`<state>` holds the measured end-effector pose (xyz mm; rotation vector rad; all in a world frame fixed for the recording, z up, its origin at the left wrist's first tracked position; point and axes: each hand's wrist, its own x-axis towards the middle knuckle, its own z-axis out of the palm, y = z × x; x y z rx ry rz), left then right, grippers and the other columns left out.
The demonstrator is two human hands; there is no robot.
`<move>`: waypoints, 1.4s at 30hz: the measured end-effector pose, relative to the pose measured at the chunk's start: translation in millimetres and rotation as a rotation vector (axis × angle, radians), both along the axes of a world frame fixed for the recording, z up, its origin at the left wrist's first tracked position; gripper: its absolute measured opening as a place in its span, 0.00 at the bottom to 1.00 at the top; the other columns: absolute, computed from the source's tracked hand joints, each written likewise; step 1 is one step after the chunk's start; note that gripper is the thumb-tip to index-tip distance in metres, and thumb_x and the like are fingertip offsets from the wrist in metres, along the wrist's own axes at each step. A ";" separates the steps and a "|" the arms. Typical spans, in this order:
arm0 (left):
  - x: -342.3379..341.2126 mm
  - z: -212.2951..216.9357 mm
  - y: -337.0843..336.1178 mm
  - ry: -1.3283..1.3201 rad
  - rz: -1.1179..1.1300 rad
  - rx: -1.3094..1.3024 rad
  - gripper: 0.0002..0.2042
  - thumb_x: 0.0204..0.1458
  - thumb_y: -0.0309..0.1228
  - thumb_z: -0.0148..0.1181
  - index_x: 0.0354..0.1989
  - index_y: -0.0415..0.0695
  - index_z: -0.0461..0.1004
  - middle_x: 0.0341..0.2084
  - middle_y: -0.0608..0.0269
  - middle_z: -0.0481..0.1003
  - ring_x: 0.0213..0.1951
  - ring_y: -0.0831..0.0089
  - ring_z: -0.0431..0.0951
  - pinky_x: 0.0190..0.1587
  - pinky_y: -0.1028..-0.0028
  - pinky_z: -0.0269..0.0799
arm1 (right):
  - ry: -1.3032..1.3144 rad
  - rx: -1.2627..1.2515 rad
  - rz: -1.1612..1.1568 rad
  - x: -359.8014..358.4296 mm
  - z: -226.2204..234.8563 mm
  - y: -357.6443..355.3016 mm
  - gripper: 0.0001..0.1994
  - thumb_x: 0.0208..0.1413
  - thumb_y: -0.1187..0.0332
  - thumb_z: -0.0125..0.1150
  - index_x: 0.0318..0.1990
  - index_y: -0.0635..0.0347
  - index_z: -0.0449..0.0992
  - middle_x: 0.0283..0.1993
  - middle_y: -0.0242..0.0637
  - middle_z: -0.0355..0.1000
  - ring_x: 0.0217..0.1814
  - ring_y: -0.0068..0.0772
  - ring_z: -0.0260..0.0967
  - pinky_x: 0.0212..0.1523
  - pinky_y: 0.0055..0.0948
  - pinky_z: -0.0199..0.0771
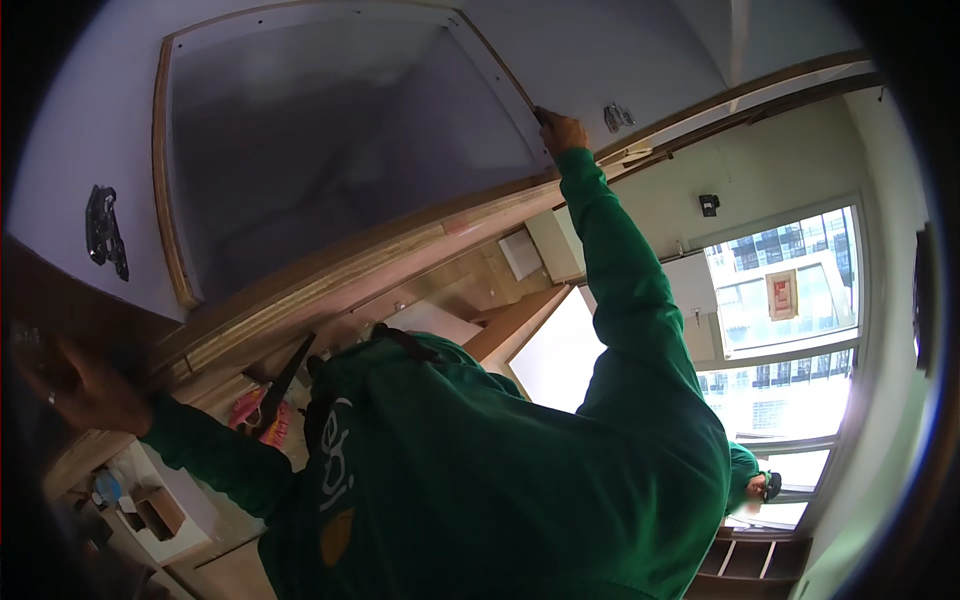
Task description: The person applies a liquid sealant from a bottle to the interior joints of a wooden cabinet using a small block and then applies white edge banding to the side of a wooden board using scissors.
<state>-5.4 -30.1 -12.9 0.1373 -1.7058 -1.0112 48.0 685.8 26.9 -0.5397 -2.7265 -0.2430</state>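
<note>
A pale panel frame (165, 150) with wood-coloured edges and small dark holes spans the upper left. My right hand (565, 135) is raised to its right edge, fingers closed there; whether a small thing is also in them does not show. A metal cabinet hinge (618, 117) sits just right of that hand. Low at the far left, my left hand (90, 390) is dark and smeared, beside a dark wooden surface, so its grip is unclear. Above it, a second dark hinge (105, 232) is fixed to the pale surface.
A long wooden edge (330, 285) runs diagonally below the frame. Beneath are a pink and yellow bag (250, 408), a long black object (288, 380) and a brown box (158, 512). Windows (785, 290) are at right; another person in green (742, 478) is at lower right.
</note>
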 end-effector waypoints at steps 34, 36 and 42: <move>7.8 33.5 28.5 0.053 -0.067 0.042 0.30 0.58 0.39 0.59 0.65 0.38 0.59 0.59 0.44 0.67 0.57 0.59 0.71 0.60 0.63 0.67 | 0.077 0.016 0.247 -61.0 -22.2 -98.3 0.20 0.57 0.70 0.49 0.57 0.42 0.72 0.47 0.40 0.74 0.49 0.44 0.73 0.47 0.43 0.77; 8.9 31.4 32.6 0.039 -0.115 0.097 0.29 0.59 0.36 0.59 0.66 0.38 0.59 0.60 0.46 0.65 0.58 0.60 0.70 0.60 0.64 0.67 | 0.203 -0.156 0.293 -46.6 -9.2 -113.8 0.20 0.57 0.70 0.48 0.57 0.44 0.72 0.45 0.41 0.74 0.48 0.45 0.73 0.46 0.41 0.77; 7.8 26.3 18.4 0.065 0.158 -0.034 0.29 0.57 0.37 0.62 0.64 0.36 0.61 0.57 0.46 0.69 0.53 0.60 0.73 0.56 0.65 0.71 | 0.524 -0.428 0.296 25.7 37.8 -154.1 0.19 0.56 0.69 0.51 0.55 0.48 0.73 0.41 0.41 0.73 0.47 0.47 0.71 0.45 0.43 0.74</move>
